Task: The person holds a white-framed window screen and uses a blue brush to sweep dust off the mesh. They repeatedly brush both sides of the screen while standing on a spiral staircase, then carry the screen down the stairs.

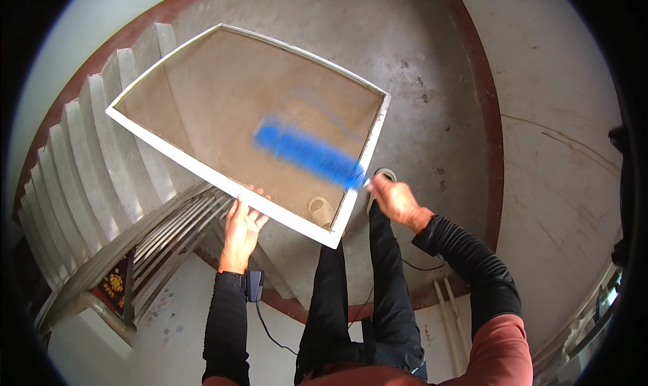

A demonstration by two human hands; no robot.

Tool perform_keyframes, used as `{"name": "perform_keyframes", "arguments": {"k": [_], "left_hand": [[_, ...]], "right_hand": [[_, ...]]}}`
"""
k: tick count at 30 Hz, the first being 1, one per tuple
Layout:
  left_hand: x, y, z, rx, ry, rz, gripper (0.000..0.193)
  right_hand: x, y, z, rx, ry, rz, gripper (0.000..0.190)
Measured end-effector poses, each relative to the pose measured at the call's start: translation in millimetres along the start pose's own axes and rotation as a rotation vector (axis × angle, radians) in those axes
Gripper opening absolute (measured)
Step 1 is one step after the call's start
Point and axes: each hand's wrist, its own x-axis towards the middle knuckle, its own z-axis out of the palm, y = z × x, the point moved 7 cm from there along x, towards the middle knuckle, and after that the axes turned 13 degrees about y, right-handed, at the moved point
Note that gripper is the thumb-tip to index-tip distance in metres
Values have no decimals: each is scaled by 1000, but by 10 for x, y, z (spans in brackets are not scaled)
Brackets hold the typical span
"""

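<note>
A window screen point(217, 97) with dusty brownish mesh is held up at a slant, its white frame point(192, 162) nearest me along the lower edge. My left hand point(243, 229) grips that lower edge, thumb on the near side and fingertips showing past it. In my right hand point(397, 201) is the handle of a blue brush point(314, 153), blurred by motion. The brush lies across the right part of the mesh and over the right frame bar; whether it touches the mesh cannot be told. Through the mesh a shoe is faintly visible.
Concrete stairs point(96, 148) run down the left, beside a metal-barred railing point(172, 229) with a handrail. Below me is a concrete landing floor point(420, 133). A white wall point(547, 133) with a dark red base band curves along the right. Two pipes point(450, 315) stand near my legs.
</note>
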Motion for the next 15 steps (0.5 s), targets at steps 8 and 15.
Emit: {"name": "perform_keyframes", "arguments": {"k": [8,15], "left_hand": [[67,-66,-104,-10,-37,7,44],[75,-77,-74,-5,-119,11,49]], "right_hand": [[195,945,-647,-433,361,561,36],[-159,-522,169,-129,-136,-127,18]]}}
